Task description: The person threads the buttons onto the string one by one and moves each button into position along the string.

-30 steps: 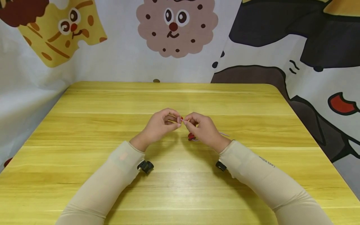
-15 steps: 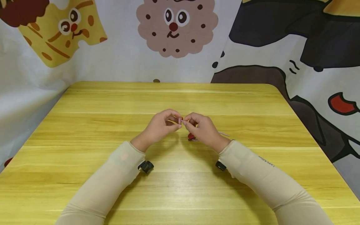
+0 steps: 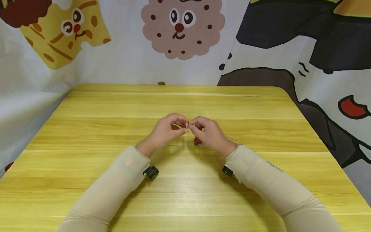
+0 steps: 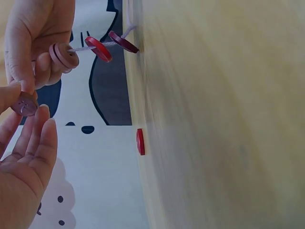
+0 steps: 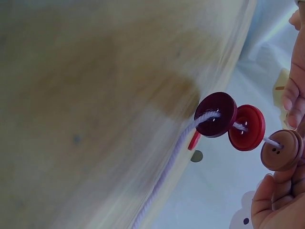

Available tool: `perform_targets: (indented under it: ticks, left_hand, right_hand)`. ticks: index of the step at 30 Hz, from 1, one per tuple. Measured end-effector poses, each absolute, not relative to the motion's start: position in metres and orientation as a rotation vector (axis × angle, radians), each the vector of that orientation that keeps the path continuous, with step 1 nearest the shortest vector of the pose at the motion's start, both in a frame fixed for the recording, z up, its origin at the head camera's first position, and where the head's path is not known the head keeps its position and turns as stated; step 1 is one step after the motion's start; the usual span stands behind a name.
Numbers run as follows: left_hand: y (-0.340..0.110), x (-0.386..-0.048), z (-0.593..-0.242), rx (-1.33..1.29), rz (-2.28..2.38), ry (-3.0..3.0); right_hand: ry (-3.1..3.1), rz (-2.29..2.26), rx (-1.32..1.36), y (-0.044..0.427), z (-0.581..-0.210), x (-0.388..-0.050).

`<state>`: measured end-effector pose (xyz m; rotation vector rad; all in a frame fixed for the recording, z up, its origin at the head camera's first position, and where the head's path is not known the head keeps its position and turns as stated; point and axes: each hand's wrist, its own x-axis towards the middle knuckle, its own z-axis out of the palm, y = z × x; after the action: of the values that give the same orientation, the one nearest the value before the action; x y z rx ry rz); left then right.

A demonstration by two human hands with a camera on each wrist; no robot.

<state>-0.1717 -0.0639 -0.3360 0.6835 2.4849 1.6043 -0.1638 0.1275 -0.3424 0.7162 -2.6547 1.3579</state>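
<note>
My left hand pinches a brownish-pink button between thumb and fingertip, its other fingers spread out. Against that button, the fingertips of my right hand pinch a lavender string; its tip at the button is mostly covered. Threaded on the string below the right hand are brownish-pink buttons close together, a red button and a dark purple button. The string trails from the purple button down towards the table.
A loose red button lies on the wooden table beyond the hands. A cartoon-printed cloth hangs behind the table. Each wrist carries a small black camera.
The left hand has shifted slightly right and down, and its button has turned, appearing more edge-on at the right fingertips. The right hand and strung buttons have hardly moved.
</note>
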Motion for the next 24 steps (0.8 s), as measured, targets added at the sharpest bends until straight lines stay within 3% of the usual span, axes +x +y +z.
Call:
perform_targets:
  ticks: [24]
  left_hand:
    - [-0.0604, -0.1709, -0.3363, 0.683, 1.625, 2.488]
  right_hand:
    - [-2.665, 1.373, 0.688, 0.1281, -0.3427, -0.1639]
